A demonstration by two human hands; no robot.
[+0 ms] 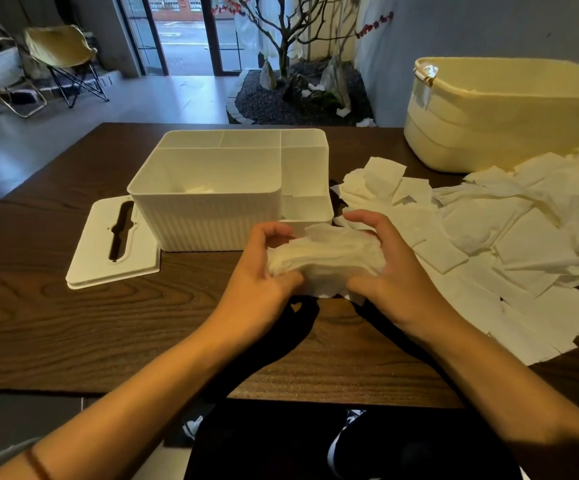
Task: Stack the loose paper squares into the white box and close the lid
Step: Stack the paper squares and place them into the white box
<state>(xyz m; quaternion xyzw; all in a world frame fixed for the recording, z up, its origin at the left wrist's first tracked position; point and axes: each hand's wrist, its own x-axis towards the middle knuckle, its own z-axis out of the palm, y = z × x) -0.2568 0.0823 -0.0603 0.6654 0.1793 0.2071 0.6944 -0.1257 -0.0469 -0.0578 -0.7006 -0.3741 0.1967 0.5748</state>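
Note:
A thick stack of white paper squares (326, 259) is held just above the dark wooden table (73, 323), in front of the white box. My left hand (260, 268) grips its left end and my right hand (388, 268) grips its right end, fingers curled over the top. The white ribbed box (212, 216) stands open, with small side compartments along its back and right; a little paper shows inside the main compartment. Its lid (94, 258), white with a long slot, lies flat on the table to the box's left. Several loose paper squares (509, 244) spread over the table to the right.
A large cream tub (502, 126) stands at the table's back right, behind the loose squares. Beyond the table are folding chairs (63, 60), a glass door and an indoor tree on gravel. My dark-clothed lap and shoes show below the table's near edge.

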